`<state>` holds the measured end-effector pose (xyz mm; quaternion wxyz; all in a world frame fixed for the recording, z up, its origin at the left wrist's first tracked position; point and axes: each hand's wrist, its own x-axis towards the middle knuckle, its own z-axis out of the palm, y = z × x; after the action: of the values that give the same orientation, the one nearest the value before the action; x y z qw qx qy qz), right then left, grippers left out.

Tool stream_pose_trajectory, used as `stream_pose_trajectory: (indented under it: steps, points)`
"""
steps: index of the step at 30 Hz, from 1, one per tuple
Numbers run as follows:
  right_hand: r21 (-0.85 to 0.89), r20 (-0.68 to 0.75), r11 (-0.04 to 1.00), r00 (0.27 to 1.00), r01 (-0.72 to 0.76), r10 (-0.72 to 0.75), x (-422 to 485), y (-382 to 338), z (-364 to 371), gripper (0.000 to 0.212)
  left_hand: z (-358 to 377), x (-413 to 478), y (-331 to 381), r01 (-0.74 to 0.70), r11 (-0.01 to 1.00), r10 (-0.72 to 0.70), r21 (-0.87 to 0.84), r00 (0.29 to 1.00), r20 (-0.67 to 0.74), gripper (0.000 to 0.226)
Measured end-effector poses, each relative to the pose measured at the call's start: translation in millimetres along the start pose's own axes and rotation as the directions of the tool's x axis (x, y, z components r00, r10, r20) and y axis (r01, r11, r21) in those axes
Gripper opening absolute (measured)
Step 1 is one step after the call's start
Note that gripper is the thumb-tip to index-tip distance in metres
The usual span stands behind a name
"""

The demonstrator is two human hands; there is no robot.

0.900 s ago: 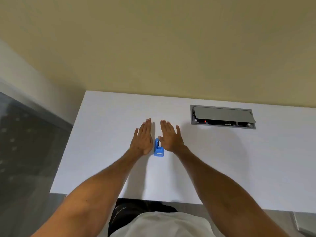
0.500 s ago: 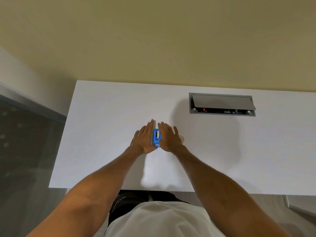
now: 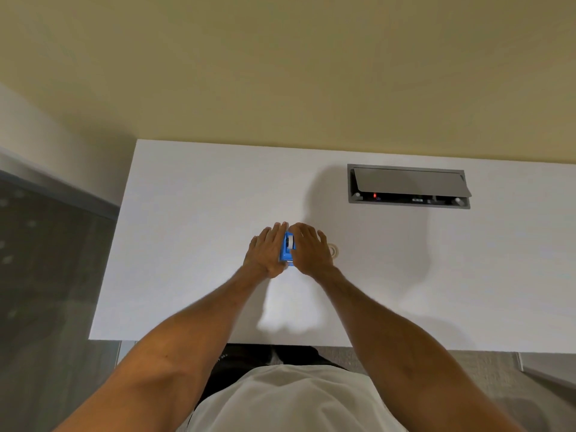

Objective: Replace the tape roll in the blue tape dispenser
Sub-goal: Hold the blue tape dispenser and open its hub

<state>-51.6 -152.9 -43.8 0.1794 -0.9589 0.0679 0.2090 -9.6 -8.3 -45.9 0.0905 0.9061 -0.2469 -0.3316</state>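
The small blue tape dispenser (image 3: pixel 287 248) stands on the white desk (image 3: pixel 187 244), and a whitish roll shows in its top. My left hand (image 3: pixel 265 251) presses flat against its left side. From the right, my right hand (image 3: pixel 312 251) closes against it, fingers curved over the top edge. Most of the dispenser's sides are hidden by my palms. A small pale tape roll (image 3: pixel 333 250) lies flat on the desk just right of my right hand, partly hidden by it.
A grey cable box (image 3: pixel 408 186) with its lid tilted open is sunk into the desk at the back right. A beige wall rises behind the desk. The desk's left edge drops to a dark floor (image 3: pixel 46 275).
Both hands have closed in from lying flat beside the dispenser until they clasp it between them. The pale roll to the right has come into sight.
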Motion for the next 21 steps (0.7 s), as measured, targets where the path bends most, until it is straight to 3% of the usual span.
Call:
stream_pose_trajectory:
  steps: [13, 21]
  points:
    - [0.036, 0.002, 0.999, 1.000, -0.023, 0.023, 9, 5, 5, 0.051, 14, 4, -3, 0.032, 0.998, -0.033, -0.052, 0.999, -0.013, 0.096]
    - [0.048, 0.000, 0.999, 1.000, -0.016, 0.016, 16, 7, 5, 0.049, 18, 6, -6, 0.084, 0.996, -0.084, 0.013, 0.996, 0.008, 0.093]
